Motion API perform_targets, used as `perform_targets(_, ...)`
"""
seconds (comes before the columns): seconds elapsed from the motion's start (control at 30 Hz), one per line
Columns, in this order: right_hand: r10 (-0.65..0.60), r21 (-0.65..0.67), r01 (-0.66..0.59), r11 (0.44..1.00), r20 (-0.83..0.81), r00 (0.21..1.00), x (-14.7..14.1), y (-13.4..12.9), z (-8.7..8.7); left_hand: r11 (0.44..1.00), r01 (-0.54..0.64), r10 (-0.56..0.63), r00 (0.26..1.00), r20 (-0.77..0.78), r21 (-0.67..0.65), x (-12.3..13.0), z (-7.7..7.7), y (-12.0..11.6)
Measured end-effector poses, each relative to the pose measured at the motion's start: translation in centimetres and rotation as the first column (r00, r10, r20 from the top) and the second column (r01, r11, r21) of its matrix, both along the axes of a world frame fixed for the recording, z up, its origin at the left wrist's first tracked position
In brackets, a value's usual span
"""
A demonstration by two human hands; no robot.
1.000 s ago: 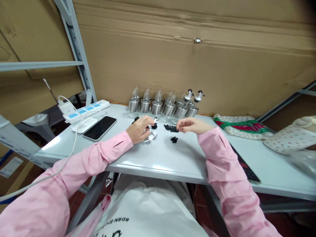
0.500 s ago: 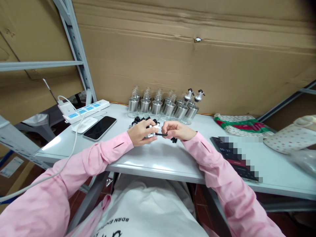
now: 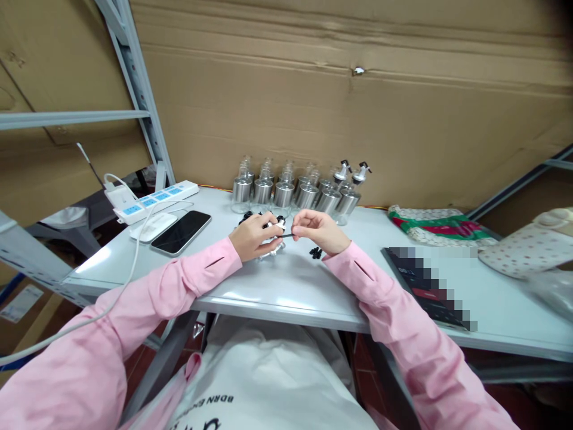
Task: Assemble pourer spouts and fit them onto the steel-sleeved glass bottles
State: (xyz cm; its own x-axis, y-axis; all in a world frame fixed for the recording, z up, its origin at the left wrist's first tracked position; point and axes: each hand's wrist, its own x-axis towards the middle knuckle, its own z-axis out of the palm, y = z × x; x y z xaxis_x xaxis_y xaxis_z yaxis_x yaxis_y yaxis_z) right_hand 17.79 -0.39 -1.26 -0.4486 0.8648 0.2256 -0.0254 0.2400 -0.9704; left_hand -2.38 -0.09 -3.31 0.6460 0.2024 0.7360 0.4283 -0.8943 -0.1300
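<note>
A thin black piece (image 3: pixel 286 235) spans the small gap between my two hands. My left hand (image 3: pixel 256 236) is closed around a white and black pourer part (image 3: pixel 271 226), largely covered by the fingers. Pinched between my right hand's (image 3: pixel 319 230) thumb and fingers is the right end of the black piece. Black and silvery parts lie behind and below my left hand. Beside my right wrist sits a small pile of black pieces (image 3: pixel 316 253). Behind the hands stand rows of glass bottles with steel bands (image 3: pixel 284 194); two at the right carry pourer tops (image 3: pixel 362 173).
At the left are a black phone (image 3: pixel 181 233), a white charger (image 3: pixel 154 228) with a cable, and a power strip (image 3: pixel 156 200). A tablet (image 3: pixel 425 286), a patterned cloth (image 3: pixel 441 227) and a dotted white item (image 3: pixel 528 246) lie at the right. Cardboard (image 3: pixel 268 89) stands behind.
My right hand has moved slightly left and up, with its fingers more extended. The black piece now shows shorter and higher between the hands. My left hand has shifted slightly left.
</note>
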Motion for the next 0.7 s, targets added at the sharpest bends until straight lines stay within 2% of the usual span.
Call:
perform_targets(0.17,-0.085,0.045,0.088,0.995,-0.074,0.994,-0.25,-0.13,-0.08,0.991,0.104,-0.101,0.994,0.048,-0.086,0.09,-0.05,-0.08)
perform_targets(0.37,-0.105,0.035,0.108,0.993,-0.087,0.991,-0.79,-0.60,0.21,0.963,0.227,-0.219,0.973,0.070,-0.148,0.23,-0.63,0.26)
perform_targets(0.53,-0.110,-0.004,0.110,0.994,-0.073,0.991,-0.85,-0.58,0.19,0.962,0.246,-0.238,0.968,0.080,-0.118,0.29,-0.59,0.20)
perform_targets(0.7,-0.137,-0.031,0.135,0.990,-0.092,0.986,-0.90,-0.61,0.20,0.968,0.209,-0.201,0.977,0.065,-0.137,0.29,-0.55,0.16)
